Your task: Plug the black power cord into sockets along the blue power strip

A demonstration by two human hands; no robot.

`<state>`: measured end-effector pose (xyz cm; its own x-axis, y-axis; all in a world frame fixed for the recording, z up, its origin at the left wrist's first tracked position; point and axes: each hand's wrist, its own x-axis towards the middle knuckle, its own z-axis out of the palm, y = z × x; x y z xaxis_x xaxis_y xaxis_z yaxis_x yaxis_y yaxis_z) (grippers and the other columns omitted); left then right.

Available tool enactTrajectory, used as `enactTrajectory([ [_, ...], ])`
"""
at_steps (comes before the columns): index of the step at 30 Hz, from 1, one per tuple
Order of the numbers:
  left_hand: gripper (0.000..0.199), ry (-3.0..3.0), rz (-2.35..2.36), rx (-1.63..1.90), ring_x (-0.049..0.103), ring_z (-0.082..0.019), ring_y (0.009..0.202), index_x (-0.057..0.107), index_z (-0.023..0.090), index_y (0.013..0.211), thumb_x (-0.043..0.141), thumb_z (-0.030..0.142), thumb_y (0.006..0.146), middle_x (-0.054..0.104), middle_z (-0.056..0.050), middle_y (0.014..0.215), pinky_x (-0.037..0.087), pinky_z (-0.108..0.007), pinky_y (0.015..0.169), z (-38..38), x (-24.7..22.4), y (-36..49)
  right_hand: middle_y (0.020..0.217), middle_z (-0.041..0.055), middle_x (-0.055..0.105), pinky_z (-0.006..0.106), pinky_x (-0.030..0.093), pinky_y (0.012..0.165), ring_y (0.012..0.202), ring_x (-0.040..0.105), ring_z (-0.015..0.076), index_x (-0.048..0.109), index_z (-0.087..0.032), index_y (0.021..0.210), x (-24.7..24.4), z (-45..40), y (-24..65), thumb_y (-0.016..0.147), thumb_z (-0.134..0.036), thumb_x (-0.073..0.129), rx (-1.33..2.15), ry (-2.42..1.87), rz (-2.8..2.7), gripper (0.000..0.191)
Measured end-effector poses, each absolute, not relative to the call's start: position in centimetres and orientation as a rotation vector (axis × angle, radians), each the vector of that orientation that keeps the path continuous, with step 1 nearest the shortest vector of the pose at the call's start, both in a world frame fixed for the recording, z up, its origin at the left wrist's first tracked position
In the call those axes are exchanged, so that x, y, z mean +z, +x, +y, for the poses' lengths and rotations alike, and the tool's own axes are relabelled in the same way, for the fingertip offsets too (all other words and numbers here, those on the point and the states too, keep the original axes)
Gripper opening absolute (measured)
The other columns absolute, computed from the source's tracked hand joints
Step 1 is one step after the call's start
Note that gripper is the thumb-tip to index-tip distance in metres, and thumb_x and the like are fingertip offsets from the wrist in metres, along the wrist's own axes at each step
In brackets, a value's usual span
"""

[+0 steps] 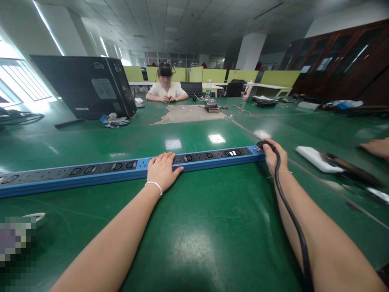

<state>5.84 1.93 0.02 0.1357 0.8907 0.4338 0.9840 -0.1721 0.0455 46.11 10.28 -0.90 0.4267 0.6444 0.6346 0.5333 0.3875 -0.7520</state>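
Note:
A long blue power strip [209, 163] with black socket panels lies across the green table, running out of view at the left. My left hand [162, 171] rests over its middle, fingers across the top and thumb along the near side, closed on it. At the strip's right end my right hand [276, 157] is closed around a black plug [260, 144]. The plug's front is close to the metal pieces on the strip's end; I cannot tell whether it is seated. Its thick black cable [287, 202] runs down over my right forearm.
A black computer case [91, 87] stands back left, with gloves [114, 120] beside it. A person [167, 87] sits opposite. White and dark objects [319, 159] lie at the right, near another person's hand [377, 147]. A bottle [208, 89] stands farther back.

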Motion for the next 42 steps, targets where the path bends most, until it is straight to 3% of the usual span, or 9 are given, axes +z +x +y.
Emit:
enactTrajectory([
  [11,0.057,-2.179,-1.858,-0.536,0.041,-0.026,0.125,0.047,0.019,0.128,0.039,0.055,0.084,0.051,-0.01,0.134,0.028,-0.043,0.101,2.0,0.0,5.9,0.083,0.0069,0.069,0.04,0.05,0.079,0.077,0.063,0.0229,0.068,-0.019,0.099,-0.5,9.9,45.6,0.072,-0.036,0.052,-0.002,-1.511,-1.478,0.036],
  [21,0.056,-2.164,-1.853,-0.531,0.042,-0.025,0.125,0.047,0.02,0.128,0.04,0.054,0.084,0.051,-0.009,0.134,0.028,-0.042,0.102,1.9,0.0,5.8,0.095,0.0065,0.069,0.043,0.047,0.086,0.09,0.062,0.025,0.068,-0.023,0.101,-1.5,9.9,46.0,0.074,-0.039,0.051,-0.084,-1.529,-1.481,0.036],
  [30,0.056,-2.169,-1.852,-0.54,0.041,-0.025,0.125,0.047,0.021,0.128,0.039,0.055,0.084,0.051,-0.009,0.134,0.028,-0.042,0.102,1.9,0.0,5.9,0.097,0.0067,0.068,0.038,0.049,0.086,0.09,0.062,0.0211,0.066,-0.02,0.098,0.3,9.0,43.8,0.08,-0.038,0.045,-0.133,-1.332,-1.221,0.033],
  [42,0.056,-2.187,-1.861,-0.539,0.041,-0.025,0.124,0.047,0.02,0.127,0.04,0.055,0.084,0.051,-0.009,0.134,0.028,-0.042,0.102,1.8,0.3,6.0,0.093,0.0075,0.07,0.04,0.049,0.084,0.086,0.064,0.0229,0.067,-0.02,0.102,-0.6,9.5,43.3,0.079,-0.043,0.048,-0.084,-1.412,-1.508,0.038],
])
